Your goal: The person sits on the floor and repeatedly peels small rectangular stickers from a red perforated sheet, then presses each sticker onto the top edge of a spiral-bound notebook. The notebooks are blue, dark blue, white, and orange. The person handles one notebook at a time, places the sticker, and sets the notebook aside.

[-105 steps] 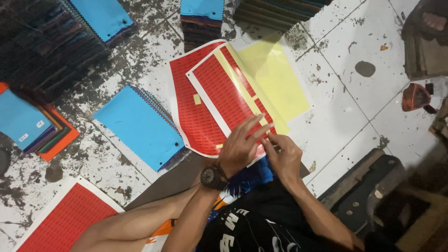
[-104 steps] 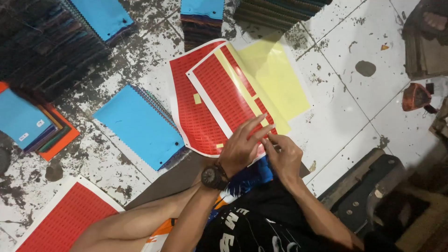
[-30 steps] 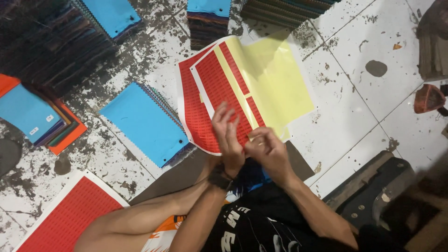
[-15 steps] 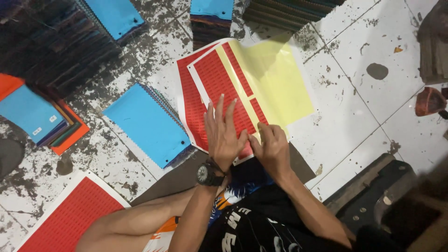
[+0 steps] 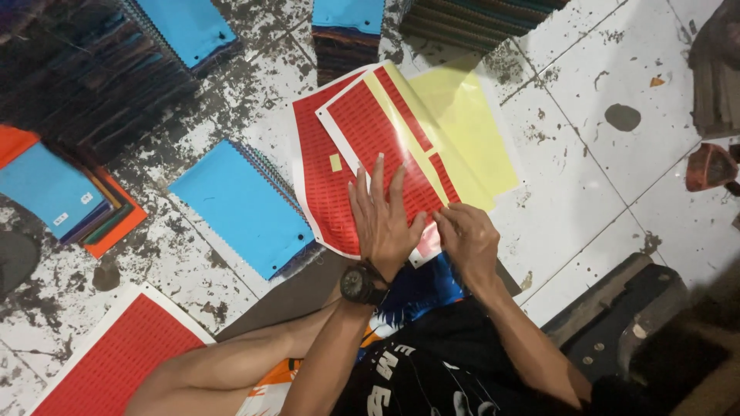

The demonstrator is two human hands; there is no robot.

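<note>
Your left hand [image 5: 383, 219] lay flat and open on the red sticker sheet [image 5: 362, 142], while your right hand [image 5: 466, 240] pinched its near edge beside the yellow backing [image 5: 470, 127].

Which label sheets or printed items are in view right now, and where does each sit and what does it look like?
Red label sheet: centre floor, under the flat left hand; rows of small red stickers, white border.
Yellow backing sheet: folded back to its right, plain yellow; right hand at its lower corner.
Second red label sheet: bottom left, white-edged rectangle.
Blue notebook: left of centre, spiral-bound, plain cover.
</note>
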